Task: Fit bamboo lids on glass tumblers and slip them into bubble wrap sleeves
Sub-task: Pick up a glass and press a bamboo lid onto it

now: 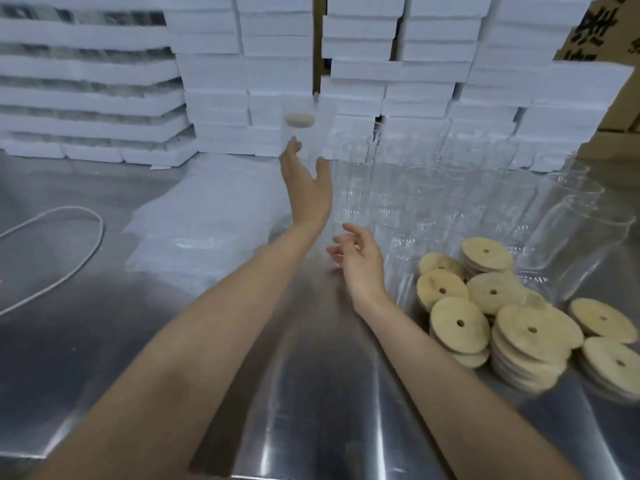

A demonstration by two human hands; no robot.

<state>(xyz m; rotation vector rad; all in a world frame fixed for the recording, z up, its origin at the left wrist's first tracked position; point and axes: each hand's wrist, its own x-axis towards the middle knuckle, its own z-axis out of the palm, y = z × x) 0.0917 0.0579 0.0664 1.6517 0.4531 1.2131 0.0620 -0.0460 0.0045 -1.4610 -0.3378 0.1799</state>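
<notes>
- A brushed steel table (311,393) fills the foreground, glossy and streaked with reflections. Its near edge shows at the lower left.
- Flat white boxes (214,74) stand in tall, uneven stacks along the far edge like a wall, with a brown cardboard carton (599,26) at the upper right.
- A thin white cable (98,233) loops over the steel at the left, well apart from both arms.
- Soft, cloudy bubble wrap sleeves (207,220) lie stacked flat left of centre, just beside the left forearm.
- Clear glass tumblers (433,202) crowd the right half in upright rows, and one at the far right lies tilted on its side.
- Round, pale bamboo lids (533,330), each with a small centre hole, sit in loose, slumping piles at the right front, near the right forearm.
- A strip of bare steel runs between the two forearms.
- The left hand (308,192) reaches forward with its fingers straight and spread, gripping nothing.
- Just past its fingertips is a blurred sleeved tumbler (301,140) with its lid on, in front of the boxes. I cannot tell whether they touch.
- The right hand (360,261) hovers over the table with loosely curled fingers and holds nothing.
</notes>
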